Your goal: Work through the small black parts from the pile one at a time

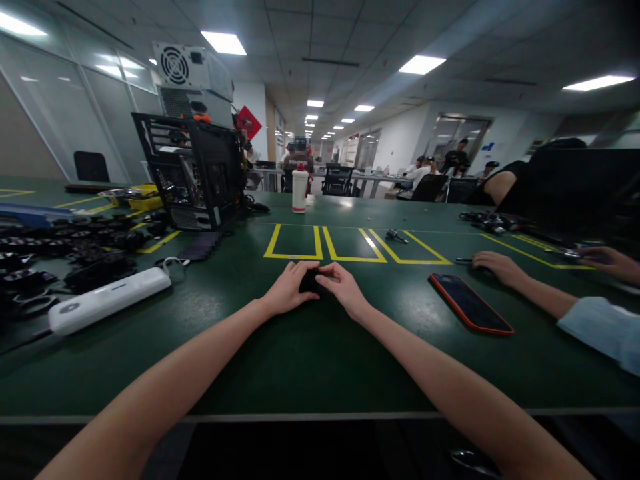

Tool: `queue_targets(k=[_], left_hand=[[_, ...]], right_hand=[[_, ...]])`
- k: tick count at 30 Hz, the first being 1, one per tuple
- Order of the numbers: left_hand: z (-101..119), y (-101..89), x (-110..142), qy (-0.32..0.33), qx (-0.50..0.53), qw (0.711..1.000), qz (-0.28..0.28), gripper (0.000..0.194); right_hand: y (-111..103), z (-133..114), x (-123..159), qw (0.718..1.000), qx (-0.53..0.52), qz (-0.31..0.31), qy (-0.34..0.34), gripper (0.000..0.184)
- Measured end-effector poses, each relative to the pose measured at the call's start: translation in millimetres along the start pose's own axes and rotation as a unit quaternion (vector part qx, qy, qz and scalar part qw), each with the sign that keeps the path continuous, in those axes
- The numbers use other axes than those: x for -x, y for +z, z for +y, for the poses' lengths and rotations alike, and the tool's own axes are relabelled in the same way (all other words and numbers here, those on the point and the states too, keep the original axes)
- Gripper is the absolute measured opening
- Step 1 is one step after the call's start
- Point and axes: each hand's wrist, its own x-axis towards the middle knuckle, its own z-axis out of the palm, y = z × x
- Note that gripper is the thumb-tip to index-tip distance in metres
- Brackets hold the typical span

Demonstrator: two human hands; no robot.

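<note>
Both hands meet over the middle of the green table (280, 353). My left hand (289, 291) is closed around a small black object (309, 281), thumb below and fingers above. Its exact kind is too dark and too covered to make out. From the other side, my right hand (345, 291) pinches the object's right edge with thumb and fingertips. Just beyond the hands lie rectangles of yellow tape (295, 257). A small metal and black part (397, 236) rests within the right-hand rectangle.
Right of my hands lies a phone (470, 303) in an orange case. A co-worker's hands (500, 268) rest farther right. To the left are a white power strip (110, 300), black parts (95, 247) and an open computer case (200, 173). A white cup (299, 191) stands ahead.
</note>
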Motion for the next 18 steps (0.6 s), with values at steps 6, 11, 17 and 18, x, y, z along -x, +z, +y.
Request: queue_targets(k=[6,11,17,18], left_hand=[[-0.1,-0.7,0.2,-0.009,0.005,1.000,-0.004,0.065],[0.2,-0.2,0.2,-0.004,0.006,1.000,0.000,0.064],[0.7,0.2,-1.0,-0.004,0.007,1.000,0.004,0.065],[0.6,0.3,-1.1,-0.003,0.006,1.000,0.004,0.065]], right_hand=[[-0.8,-0.5,-1.7,0.999,0.022,-0.005,0.048,0.032],[-0.1,0.1,3.3,1.000,-0.005,-0.023,0.012,0.030],[0.7,-2.9,3.9,1.000,0.020,-0.004,0.002,0.023],[0.8,-1.8,2.5,1.000,0.024,0.005,0.009,0.025]])
